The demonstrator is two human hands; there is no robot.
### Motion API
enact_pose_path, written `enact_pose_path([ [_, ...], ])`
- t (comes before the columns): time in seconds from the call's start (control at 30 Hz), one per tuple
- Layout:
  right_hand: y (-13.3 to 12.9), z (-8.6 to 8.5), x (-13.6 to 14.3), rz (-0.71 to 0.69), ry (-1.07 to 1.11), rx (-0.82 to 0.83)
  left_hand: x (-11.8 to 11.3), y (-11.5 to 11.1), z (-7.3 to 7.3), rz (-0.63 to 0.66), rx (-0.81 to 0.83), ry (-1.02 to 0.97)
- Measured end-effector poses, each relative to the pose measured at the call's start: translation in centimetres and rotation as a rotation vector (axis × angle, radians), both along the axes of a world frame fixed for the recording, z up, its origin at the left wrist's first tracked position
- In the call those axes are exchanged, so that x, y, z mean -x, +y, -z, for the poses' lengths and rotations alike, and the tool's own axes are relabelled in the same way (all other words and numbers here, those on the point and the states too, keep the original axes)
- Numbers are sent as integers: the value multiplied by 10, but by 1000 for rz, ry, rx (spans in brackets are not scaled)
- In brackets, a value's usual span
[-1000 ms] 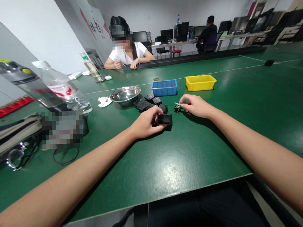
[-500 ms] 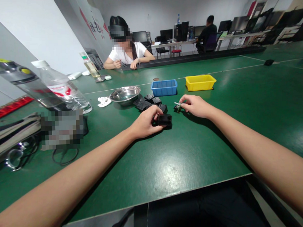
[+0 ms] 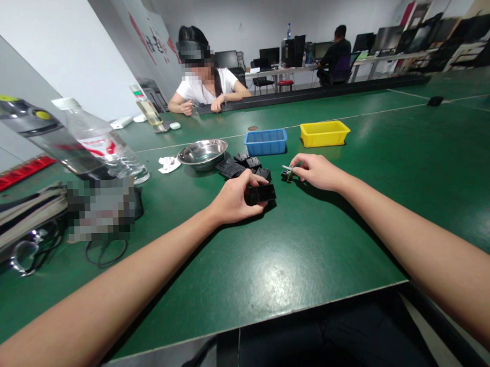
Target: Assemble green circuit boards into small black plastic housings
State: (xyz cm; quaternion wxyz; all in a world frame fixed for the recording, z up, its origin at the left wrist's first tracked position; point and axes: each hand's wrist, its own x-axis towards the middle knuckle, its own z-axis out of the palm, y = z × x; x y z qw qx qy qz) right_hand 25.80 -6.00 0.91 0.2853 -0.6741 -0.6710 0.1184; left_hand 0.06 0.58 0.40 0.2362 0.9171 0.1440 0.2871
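Note:
My left hand (image 3: 236, 199) grips a black box-shaped part (image 3: 263, 193) between thumb and fingers, low over the green table (image 3: 247, 258). Just behind it lie several black parts (image 3: 229, 168), partly hidden by my fingers. To the right, my right hand (image 3: 313, 170) pinches a small circuit board (image 3: 287, 173) with a pale metallic piece on it. The board and the black box-shaped part are apart, with a small gap between them.
Behind the hands stand a steel bowl (image 3: 203, 154), a blue bin (image 3: 265, 142) and a yellow bin (image 3: 324, 134). Bottles (image 3: 103, 145), a crumpled tissue (image 3: 169, 164) and glasses (image 3: 24, 255) are on the left. A person (image 3: 207, 86) sits across the table.
The black box-shaped part has turned slightly in my left hand and shifted a little to the left. My right hand and the circuit board look unmoved.

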Motion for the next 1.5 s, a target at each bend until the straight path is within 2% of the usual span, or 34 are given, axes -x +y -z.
enact_pose_path([
  [0.13, 0, -1, 0, -9, 4, 4, 1, 0, 1, -21, 21, 37],
  [0.3, 0, 0, 0, -11, 6, 4, 2, 0, -2, -62, -112, 63],
  [0.7, 1, 0, 0, -11, -16, 5, 1, 1, -3, -38, -188, 60],
  [1.5, 0, -1, 1, -8, -35, 10, -1, 0, -2, -24, -163, 60],
])
